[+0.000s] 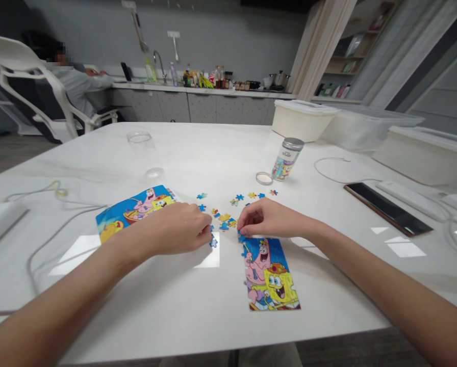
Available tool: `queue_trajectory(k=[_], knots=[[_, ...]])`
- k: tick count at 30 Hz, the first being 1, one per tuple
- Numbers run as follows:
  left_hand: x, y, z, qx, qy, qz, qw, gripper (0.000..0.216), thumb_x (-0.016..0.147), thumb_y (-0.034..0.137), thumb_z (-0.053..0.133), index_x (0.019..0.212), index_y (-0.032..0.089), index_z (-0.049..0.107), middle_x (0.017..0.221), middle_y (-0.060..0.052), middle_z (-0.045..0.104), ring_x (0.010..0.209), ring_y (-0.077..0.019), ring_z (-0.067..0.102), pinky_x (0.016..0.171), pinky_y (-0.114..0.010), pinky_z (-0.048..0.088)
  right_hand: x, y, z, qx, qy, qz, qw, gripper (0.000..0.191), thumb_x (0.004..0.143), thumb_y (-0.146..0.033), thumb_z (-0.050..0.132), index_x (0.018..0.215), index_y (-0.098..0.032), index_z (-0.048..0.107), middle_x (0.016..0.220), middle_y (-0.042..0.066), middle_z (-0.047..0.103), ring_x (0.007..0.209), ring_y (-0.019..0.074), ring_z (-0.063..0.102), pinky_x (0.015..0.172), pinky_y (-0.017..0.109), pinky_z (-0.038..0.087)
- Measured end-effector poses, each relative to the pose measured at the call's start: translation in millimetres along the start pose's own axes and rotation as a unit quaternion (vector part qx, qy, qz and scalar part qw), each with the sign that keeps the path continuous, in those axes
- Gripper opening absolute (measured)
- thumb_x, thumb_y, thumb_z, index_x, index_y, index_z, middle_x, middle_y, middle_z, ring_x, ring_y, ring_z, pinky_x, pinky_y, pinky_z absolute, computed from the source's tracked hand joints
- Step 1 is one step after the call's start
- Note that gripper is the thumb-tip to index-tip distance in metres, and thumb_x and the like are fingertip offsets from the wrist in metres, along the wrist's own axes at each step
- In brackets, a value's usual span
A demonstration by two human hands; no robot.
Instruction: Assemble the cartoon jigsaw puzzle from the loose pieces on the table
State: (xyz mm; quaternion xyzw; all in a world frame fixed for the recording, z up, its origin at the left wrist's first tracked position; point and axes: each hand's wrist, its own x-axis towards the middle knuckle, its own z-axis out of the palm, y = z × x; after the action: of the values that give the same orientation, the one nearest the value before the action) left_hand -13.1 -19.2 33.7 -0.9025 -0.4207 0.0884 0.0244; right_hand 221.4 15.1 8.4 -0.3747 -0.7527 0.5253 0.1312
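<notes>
At centre, the right hand (pixel 264 218) pinches one blue piece (pixel 241 237); the left hand (pixel 182 228) curls, grip hidden. One part-built puzzle (pixel 270 275) lies lower centre.

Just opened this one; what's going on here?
A person is at a white table with a partly joined jigsaw puzzle. The right hand touches a blue piece at the puzzle's upper-left corner. The left hand is curled beside loose pieces; whether it grips one is hidden. A printed sheet with the same characters lies partly covered by that hand and wrist.
</notes>
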Motion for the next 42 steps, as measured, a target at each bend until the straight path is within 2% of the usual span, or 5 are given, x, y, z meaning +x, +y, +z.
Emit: queue_trajectory(k=[5,13,23,31,42], knots=[[-1,0,-1,0.009,-0.014,-0.001,1.0,0.029,0.087,0.022,0.04,0.063,0.02,0.056,0.055,-0.004,0.057,0.045,-0.0153,0.046,0.047,-0.031,0.02,-1,-3,-4,-0.04,0.032,-0.018,0.999,0.006,0.073,-0.024,0.069,0.076,-0.019,0.072,0.076,0.004,0.072,0.067,0.0135,0.062,0.061,0.027,0.049],[-2,-1,1,0.012,-0.015,-0.003,1.0,0.031,0.088,0.021,0.039,0.063,0.02,0.056,0.055,-0.004,0.057,0.047,-0.0163,0.049,0.048,-0.031,0.02,-14,-5,-47,-0.117,0.161,-0.009,0.98,0.014,0.073,-0.031,0.068,0.076,-0.018,0.071,0.078,0.006,0.071,0.069,0.015,0.062,0.06,0.027,0.047],[0,-3,2,-0.019,-0.012,-0.01,1.0,0.028,0.086,0.019,0.044,0.059,0.02,0.049,0.052,-0.002,0.05,0.045,-0.0141,0.042,0.049,-0.03,0.018,-7,14,-54,-0.168,0.134,0.037,0.976,0.015,0.074,-0.026,0.066,0.082,-0.016,0.073,0.078,0.006,0.072,0.07,0.0151,0.063,0.066,0.029,0.048],[0,-6,7,-0.027,-0.017,0.0,0.999,0.027,0.088,0.017,0.042,0.061,0.021,0.043,0.055,-0.002,0.051,0.049,-0.0145,0.042,0.052,-0.032,0.019,-6,20,-60,-0.278,0.184,-0.009,0.943,0.014,0.078,-0.016,0.061,0.085,-0.019,0.074,0.086,0.006,0.07,0.076,0.0164,0.06,0.072,0.031,0.047],[-1,-9,11,-0.031,-0.008,-0.005,0.999,0.027,0.087,0.017,0.044,0.061,0.021,0.04,0.053,-0.002,0.049,0.048,-0.0144,0.041,0.052,-0.032,0.019,-26,20,-85,-0.388,0.141,0.009,0.911,0.015,0.079,-0.015,0.058,0.085,-0.016,0.072,0.089,0.007,0.072,0.078,0.0181,0.063,0.074,0.032,0.047]])
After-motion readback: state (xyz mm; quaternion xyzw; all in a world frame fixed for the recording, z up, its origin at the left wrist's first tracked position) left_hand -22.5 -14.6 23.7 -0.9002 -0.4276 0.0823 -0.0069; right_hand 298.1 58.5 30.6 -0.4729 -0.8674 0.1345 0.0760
